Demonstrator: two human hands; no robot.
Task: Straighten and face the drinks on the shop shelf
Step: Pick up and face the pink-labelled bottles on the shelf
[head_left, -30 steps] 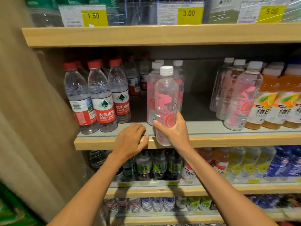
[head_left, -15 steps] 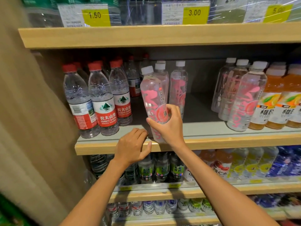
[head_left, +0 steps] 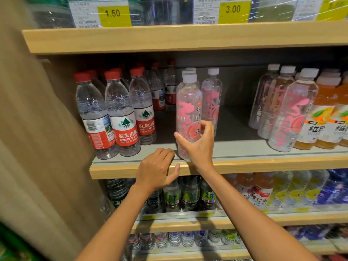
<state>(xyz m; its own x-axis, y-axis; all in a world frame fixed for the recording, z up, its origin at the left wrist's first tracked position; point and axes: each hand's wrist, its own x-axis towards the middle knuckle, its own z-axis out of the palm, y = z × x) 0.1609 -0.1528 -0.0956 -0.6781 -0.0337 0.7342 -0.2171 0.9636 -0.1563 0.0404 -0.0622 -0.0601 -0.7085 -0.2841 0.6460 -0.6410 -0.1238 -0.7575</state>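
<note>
Your right hand (head_left: 197, 146) grips the pink bottle (head_left: 188, 110) low on its body, with the thumb on the left side and the fingers curled round the right. The bottle stands upright at the near edge of the shelf (head_left: 263, 163). Its white cap is up, and its pink lettering and a column of Chinese characters face you. Your left hand (head_left: 156, 170) sits just left of the bottle's base, fingers bent onto the shelf lip and thumb against the wooden front. Further left stand red-capped waters (head_left: 122, 117) labelled NONGFU SPRING. More pink bottles (head_left: 293, 113) stand well to the right, beside orange drinks (head_left: 323, 117). Above, yellow price tags read 1.50 (head_left: 113, 13) and 3.00 (head_left: 233, 9).
</note>
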